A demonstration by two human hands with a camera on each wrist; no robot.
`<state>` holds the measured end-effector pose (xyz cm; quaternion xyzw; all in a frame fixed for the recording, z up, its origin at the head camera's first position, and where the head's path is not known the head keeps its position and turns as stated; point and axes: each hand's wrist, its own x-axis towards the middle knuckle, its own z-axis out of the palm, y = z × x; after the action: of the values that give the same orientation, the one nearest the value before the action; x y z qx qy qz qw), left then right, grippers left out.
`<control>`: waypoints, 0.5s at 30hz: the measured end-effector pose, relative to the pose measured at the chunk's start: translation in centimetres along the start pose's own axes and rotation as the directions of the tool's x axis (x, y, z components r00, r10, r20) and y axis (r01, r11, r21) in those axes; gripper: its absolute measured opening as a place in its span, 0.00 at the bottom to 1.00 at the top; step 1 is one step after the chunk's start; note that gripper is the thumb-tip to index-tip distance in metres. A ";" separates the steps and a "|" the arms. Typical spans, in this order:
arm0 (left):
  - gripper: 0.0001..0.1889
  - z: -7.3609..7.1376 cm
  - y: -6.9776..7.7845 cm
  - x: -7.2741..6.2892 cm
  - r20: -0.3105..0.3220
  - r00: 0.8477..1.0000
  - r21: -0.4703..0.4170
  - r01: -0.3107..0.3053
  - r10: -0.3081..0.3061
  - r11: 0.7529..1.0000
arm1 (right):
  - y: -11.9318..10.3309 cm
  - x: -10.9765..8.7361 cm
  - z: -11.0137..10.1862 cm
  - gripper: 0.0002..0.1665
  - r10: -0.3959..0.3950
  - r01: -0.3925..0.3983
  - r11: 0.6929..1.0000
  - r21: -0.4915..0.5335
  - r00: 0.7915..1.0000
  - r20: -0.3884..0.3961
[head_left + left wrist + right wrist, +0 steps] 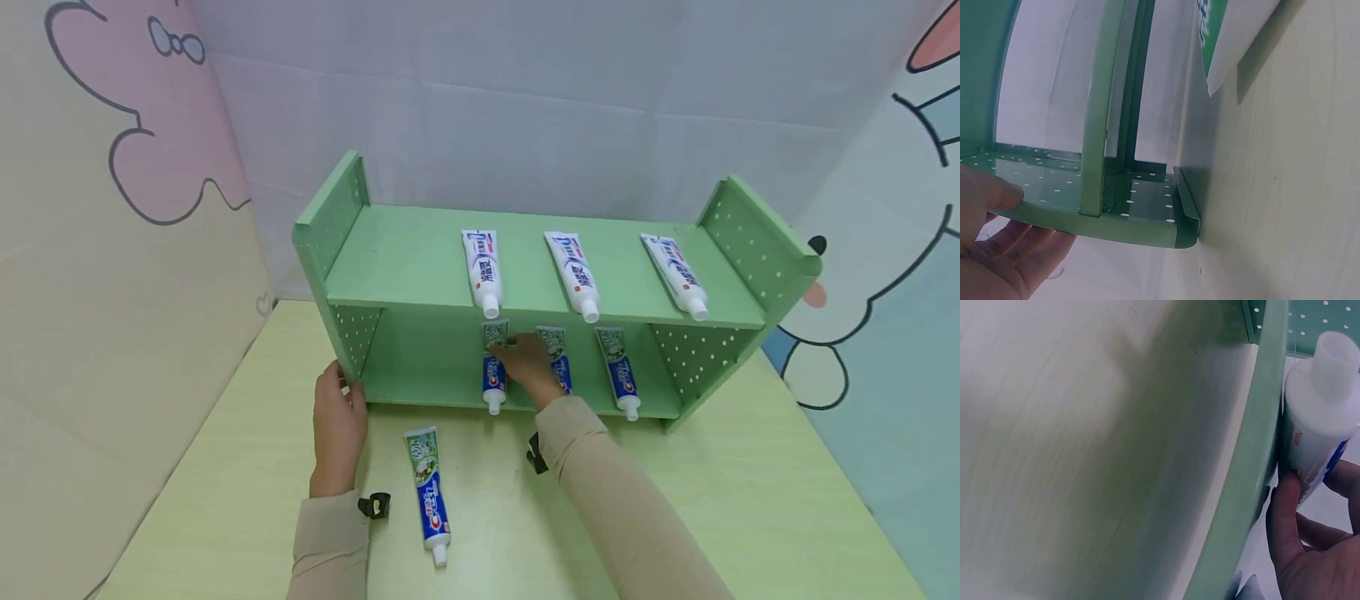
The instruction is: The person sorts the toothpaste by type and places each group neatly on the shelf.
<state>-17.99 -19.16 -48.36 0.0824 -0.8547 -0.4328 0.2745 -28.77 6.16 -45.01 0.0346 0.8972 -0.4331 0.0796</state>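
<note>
My right hand (pixel 528 367) pinches a green-and-blue toothpaste tube (pixel 494 379) that lies on the lower level of a green two-level shelf rack (pixel 420 358), cap toward the front. In the right wrist view, thumb and fingers stand on either side of this tube, below its white cap (pixel 1335 365). At the rack's left end, my left hand (pixel 339 425) grips the edge of the perforated side panel (pixel 1054 187), thumb on one face and fingers on the other. Between my forearms, another green-and-blue toothpaste tube (pixel 429 492) lies on the table, cap toward me.
Two more green-and-blue tubes lie on the lower level, one (pixel 555 346) partly behind my right hand and one (pixel 618 371) farther right. Three white toothpaste tubes (pixel 573 271) lie spaced along the upper level. The rack stands on a pale wooden table (pixel 225 483) before a cloth backdrop (pixel 525 125).
</note>
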 end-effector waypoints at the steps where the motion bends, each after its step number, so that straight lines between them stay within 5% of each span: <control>1: 0.21 0.0 0.0 0.0 -0.001 1.000 -0.002 -0.002 0.002 1.000 | 0.0 0.0 0.0 0.33 0.001 -0.001 1.000 -0.005 1.000 0.001; 15: 0.21 0.0 -0.1 0.1 0.008 1.000 0.000 0.000 0.000 1.000 | 0.2 -0.3 0.1 0.33 -0.015 0.014 0.997 -0.081 1.000 -0.014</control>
<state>-18.03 -19.24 -48.40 0.0805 -0.8560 -0.4329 0.2710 -28.47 6.22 -45.14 0.0280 0.9147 -0.3968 0.0710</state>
